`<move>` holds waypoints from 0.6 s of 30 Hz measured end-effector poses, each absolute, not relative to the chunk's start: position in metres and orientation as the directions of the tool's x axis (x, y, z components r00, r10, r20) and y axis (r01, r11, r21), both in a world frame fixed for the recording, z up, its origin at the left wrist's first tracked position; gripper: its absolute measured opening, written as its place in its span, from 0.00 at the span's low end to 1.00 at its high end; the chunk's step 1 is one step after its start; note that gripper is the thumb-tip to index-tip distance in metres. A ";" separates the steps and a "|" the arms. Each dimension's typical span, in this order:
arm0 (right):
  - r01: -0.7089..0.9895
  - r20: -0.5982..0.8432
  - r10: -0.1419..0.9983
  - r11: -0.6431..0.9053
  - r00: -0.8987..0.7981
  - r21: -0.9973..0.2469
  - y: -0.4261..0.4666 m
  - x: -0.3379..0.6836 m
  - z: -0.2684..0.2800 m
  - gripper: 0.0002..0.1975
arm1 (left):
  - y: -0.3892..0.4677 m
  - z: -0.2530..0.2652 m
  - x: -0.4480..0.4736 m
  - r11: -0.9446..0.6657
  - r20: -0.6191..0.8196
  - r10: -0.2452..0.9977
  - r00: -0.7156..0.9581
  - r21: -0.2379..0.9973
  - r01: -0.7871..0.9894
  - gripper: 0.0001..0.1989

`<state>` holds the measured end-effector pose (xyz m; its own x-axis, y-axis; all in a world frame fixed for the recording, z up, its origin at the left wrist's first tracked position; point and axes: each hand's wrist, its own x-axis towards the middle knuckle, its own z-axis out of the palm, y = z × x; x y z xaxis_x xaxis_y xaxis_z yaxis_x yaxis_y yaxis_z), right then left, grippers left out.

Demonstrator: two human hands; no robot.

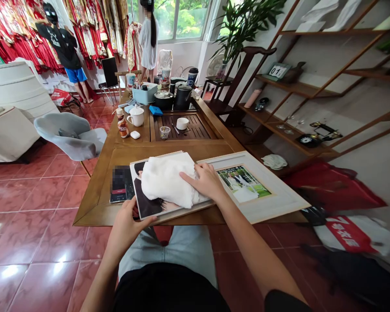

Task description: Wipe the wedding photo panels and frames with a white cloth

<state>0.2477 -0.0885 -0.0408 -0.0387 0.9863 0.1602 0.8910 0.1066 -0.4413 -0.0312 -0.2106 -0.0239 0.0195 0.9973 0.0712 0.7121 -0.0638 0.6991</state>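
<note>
A folded white cloth (169, 180) lies on a photo panel (146, 208) at the near edge of the wooden table (97, 190). My right hand (206, 180) grips the cloth's right side, thumb on top and fingers at its far edge. At the panel's near left corner, my left hand (131, 221) holds the edge, thumb along the front and fingers at the side. The cloth hides most of the panel's picture. Right of it lies a framed wedding photo (243, 183) with a wide pale border. A dark phone (121, 184) rests by the panel's left side.
Farther back stand a bottle (121, 123), a lidded white mug (136, 115), a small bowl (182, 124) and a slatted tea tray (198, 132). A grey chair (68, 136) is at left, wooden shelves (295, 89) at right. Two people stand near hanging garments (94, 26).
</note>
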 end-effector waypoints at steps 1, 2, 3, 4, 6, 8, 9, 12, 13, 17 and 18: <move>0.890 0.169 0.985 0.111 -0.039 -0.442 -0.088 0.247 -0.042 0.32 | -0.211 -0.023 -0.031 -0.065 0.072 0.997 0.020 0.694 0.717 0.21; 0.889 0.179 0.983 0.117 -0.040 -0.444 -0.087 0.247 -0.044 0.32 | -0.211 -0.022 -0.030 -0.065 0.073 0.997 0.021 0.688 0.722 0.20; 0.887 0.189 0.981 0.124 -0.043 -0.445 -0.087 0.247 -0.045 0.31 | -0.212 -0.022 -0.030 -0.065 0.074 0.997 0.020 0.683 0.727 0.20; 0.886 0.200 0.979 0.133 -0.046 -0.445 -0.088 0.247 -0.046 0.31 | -0.212 -0.023 -0.030 -0.064 0.075 0.997 0.018 0.678 0.732 0.21; 0.883 0.218 0.974 0.151 -0.057 -0.445 -0.090 0.246 -0.047 0.29 | -0.213 -0.025 -0.031 -0.060 0.082 0.997 0.006 0.667 0.742 0.23; 0.881 0.229 0.971 0.164 -0.066 -0.444 -0.092 0.245 -0.048 0.30 | -0.215 -0.027 -0.032 -0.058 0.096 0.995 -0.007 0.652 0.756 0.26; 0.880 0.232 0.970 0.168 -0.068 -0.444 -0.093 0.245 -0.048 0.30 | -0.215 -0.028 -0.033 -0.063 0.108 0.994 -0.009 0.639 0.767 0.27; 0.878 0.233 0.971 0.164 -0.063 -0.449 -0.097 0.243 -0.046 0.31 | -0.217 -0.033 -0.035 -0.108 0.173 0.985 0.008 0.574 0.812 0.28; 0.877 0.232 0.971 0.161 -0.058 -0.453 -0.099 0.242 -0.045 0.31 | -0.217 -0.035 -0.036 -0.125 0.200 0.980 0.016 0.546 0.828 0.28; 0.865 0.271 0.963 0.147 -0.013 -0.480 -0.119 0.249 -0.038 0.31 | -0.221 -0.048 -0.040 -0.148 0.279 0.960 0.019 0.447 0.882 0.38; 0.858 0.311 0.950 0.146 0.017 -0.492 -0.128 0.253 -0.036 0.32 | -0.222 -0.051 -0.041 -0.146 0.297 0.955 0.013 0.429 0.891 0.42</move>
<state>0.2532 -0.1278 -0.0365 0.0167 0.9503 0.3109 0.8580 0.1460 -0.4925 -0.0406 -0.2223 -0.0515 0.0128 0.9546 0.2975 0.8914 -0.1457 0.4292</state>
